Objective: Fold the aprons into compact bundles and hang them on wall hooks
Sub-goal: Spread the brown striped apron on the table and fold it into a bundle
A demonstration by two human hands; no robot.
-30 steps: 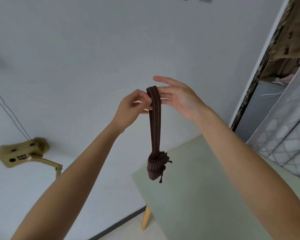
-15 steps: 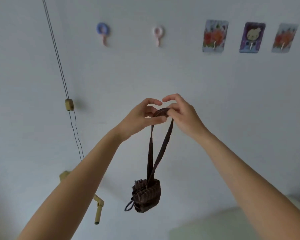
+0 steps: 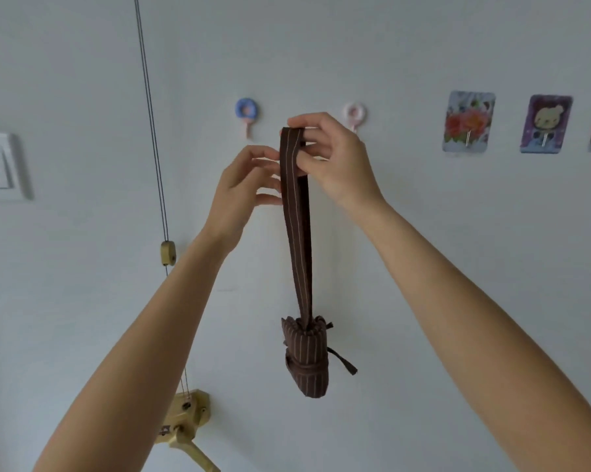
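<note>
— What do we see of our own body here?

— Two bare forearms and two bare hands, the left hand and the right hand. No sleeve shows anywhere below the fingers; both arms are uncovered all the way to the frame's lower edge.

— Anything worn near our fingers?

— We can make out no ring, watch or band. The nails look short and plain, though they are too small to judge closely.
</note>
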